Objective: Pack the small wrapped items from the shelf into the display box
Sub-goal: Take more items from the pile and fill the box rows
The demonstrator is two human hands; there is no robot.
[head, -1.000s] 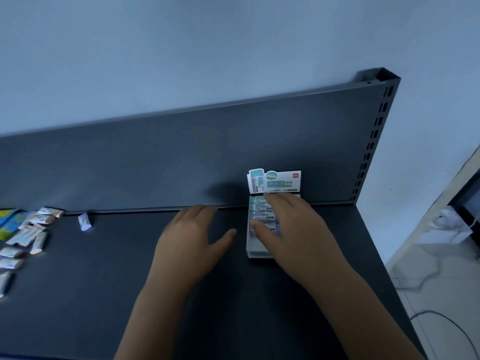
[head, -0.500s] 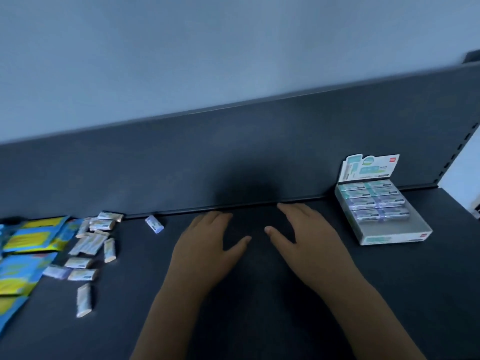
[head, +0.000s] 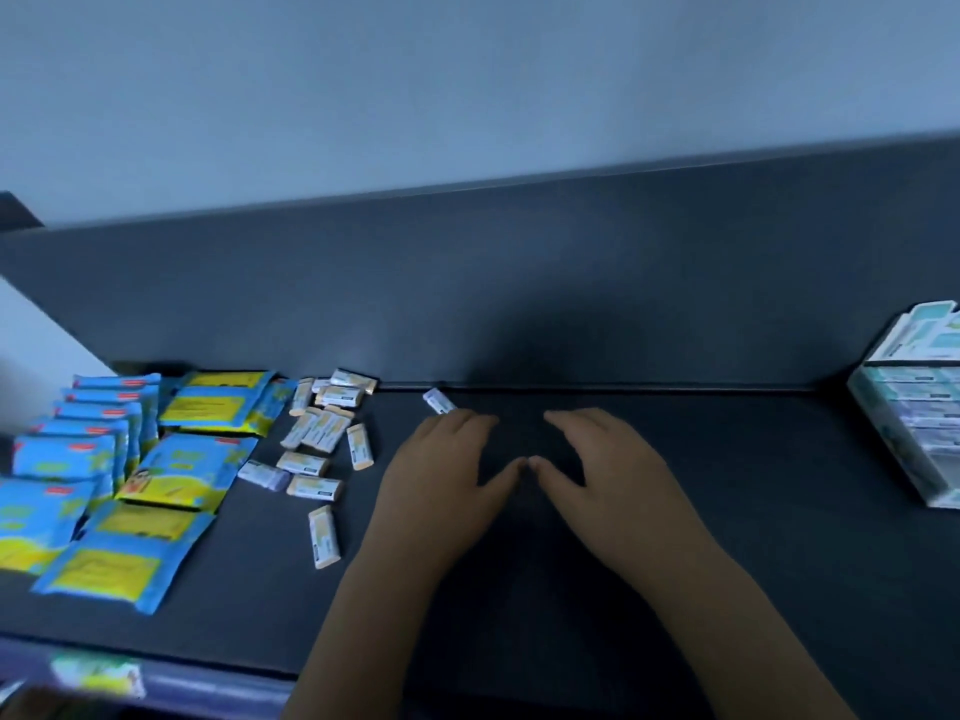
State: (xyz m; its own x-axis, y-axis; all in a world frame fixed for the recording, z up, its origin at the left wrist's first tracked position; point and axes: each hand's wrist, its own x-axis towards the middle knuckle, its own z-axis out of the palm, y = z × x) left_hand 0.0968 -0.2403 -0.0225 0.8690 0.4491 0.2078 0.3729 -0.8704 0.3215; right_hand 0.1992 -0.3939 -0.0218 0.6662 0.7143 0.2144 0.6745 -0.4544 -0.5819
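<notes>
Head view: small pale wrapped items lie scattered.

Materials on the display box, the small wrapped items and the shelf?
Display box: printed cardboard, apparently matte; folded upright header flap. Small wrapped items: pale blocks in printed wrappers, film or paper, too blurred to tell. Shelf: probably painted metal, dark matte; thin flat back panel.

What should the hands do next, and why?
Probably the left hand should reach a little forward and pick up the lone item just past its fingers. Both it and the right hand are open and empty. That item is nearest, and the box stands far right.
</notes>
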